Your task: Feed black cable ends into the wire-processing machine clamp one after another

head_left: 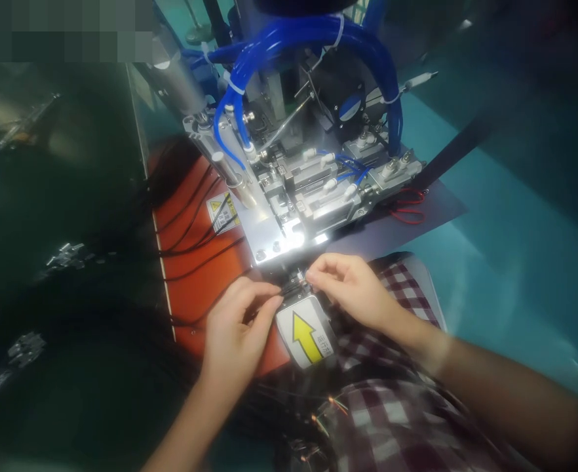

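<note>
My left hand (242, 321) pinches a thin black cable (289, 287) at the front of a metal machine (318, 190). Just right of it, my right hand (345, 285) has thumb and fingertips pressed together at a small connector (299, 278), whose details are too small to make out. Both hands are just above a white plate (289, 321) that bears a yellow arrow (306, 337). The machine's bright metal block lies directly beyond my fingertips.
Thick blue hoses (318, 29) arch over the machine. Black cables (191, 252) cross an orange surface (185, 288) on the left. Clusters of clear connectors (67, 255) lie on the dark left side. Wires with bare copper ends (331, 400) hang near the checked clothing (382, 413).
</note>
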The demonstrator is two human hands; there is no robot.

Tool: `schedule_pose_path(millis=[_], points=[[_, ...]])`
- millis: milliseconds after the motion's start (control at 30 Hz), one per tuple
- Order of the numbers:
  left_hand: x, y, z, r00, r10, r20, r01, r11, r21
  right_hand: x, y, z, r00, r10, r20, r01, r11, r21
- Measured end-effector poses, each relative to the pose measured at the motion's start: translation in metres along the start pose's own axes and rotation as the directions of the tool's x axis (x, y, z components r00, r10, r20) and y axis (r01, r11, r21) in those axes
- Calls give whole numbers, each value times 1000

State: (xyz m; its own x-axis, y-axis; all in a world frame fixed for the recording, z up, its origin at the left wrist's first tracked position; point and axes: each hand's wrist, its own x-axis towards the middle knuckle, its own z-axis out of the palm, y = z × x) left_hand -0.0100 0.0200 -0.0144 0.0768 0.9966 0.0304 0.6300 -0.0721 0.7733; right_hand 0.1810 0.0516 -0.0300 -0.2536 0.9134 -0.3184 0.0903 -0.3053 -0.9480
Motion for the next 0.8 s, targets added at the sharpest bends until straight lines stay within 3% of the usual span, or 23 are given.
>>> schedule_pose_path(millis=[200,500,800], points=[[-2,-3,-1,998,57,-16,-56,996,64,6,7,-5,999,29,-38,-28,999,32],[-6,-7,2,992,115,-47,-109,986,124,5,8,4,992,101,-71,-97,994,53],[-7,-4,2,990,139,-27,-134,982,130,9,13,3,999,-8,-53,9,1000,10]])
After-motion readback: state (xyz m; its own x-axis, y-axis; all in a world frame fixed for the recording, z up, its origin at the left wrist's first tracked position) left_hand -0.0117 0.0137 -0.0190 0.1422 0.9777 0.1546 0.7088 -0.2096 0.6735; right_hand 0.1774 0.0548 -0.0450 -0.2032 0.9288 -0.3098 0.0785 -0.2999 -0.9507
